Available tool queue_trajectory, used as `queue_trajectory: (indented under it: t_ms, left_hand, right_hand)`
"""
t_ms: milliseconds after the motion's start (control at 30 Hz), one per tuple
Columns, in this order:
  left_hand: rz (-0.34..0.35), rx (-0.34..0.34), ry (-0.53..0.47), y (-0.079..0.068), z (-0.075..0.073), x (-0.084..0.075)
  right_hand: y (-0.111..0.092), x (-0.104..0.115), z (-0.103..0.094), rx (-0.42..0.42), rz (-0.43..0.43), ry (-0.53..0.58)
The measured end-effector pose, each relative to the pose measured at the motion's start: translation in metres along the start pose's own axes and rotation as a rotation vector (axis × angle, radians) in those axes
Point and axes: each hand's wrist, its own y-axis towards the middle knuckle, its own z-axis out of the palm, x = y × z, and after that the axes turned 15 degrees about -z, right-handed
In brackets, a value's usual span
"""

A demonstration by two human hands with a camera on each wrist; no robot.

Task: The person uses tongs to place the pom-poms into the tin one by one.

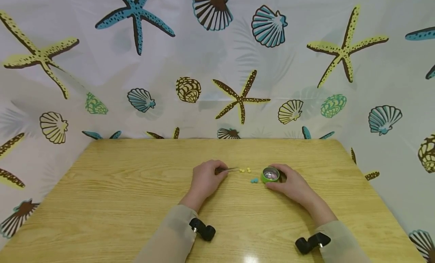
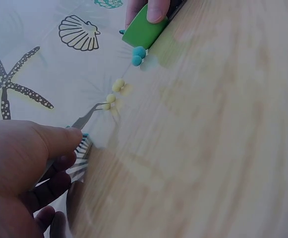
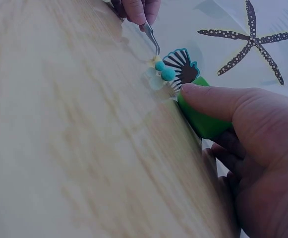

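Observation:
My left hand point(image 1: 206, 179) pinches a pair of metal tweezers point(image 2: 86, 117) between thumb and fingers. The tweezer tips are right at one of several small yellow beads point(image 2: 111, 98), which lie on the table in pairs. Nearer the right hand sit two blue beads point(image 3: 167, 74), side by side. My right hand point(image 1: 295, 184) grips a small round tin point(image 1: 263, 179), green outside and silvery inside, with its thumb on the near side and fingers round the far side. A few small pale pink beads point(image 1: 271, 176) show on the tin's bottom.
The wooden table point(image 1: 129, 180) reaches back to a white cloth point(image 1: 163, 59) printed with starfish and shells, which also hangs at both sides. A black wrist camera mount point(image 1: 202, 229) is strapped on the left sleeve, another mount point(image 1: 312, 243) on the right.

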Motion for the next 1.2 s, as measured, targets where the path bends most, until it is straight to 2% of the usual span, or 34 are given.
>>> queue_trajectory:
  t_ms: [767,1200]
  left_hand:
    - [0.004,-0.02,-0.019,-0.0003,0.0022,0.0031]
    - [-0.008,-0.036,-0.054,-0.0022,-0.0014,0.0011]
  right_hand:
    - [-0.0015,0.0007,0.0011,0.0,-0.002,0.015]
    - [-0.0021,0.0007,0.0007,-0.004,-0.01,0.032]
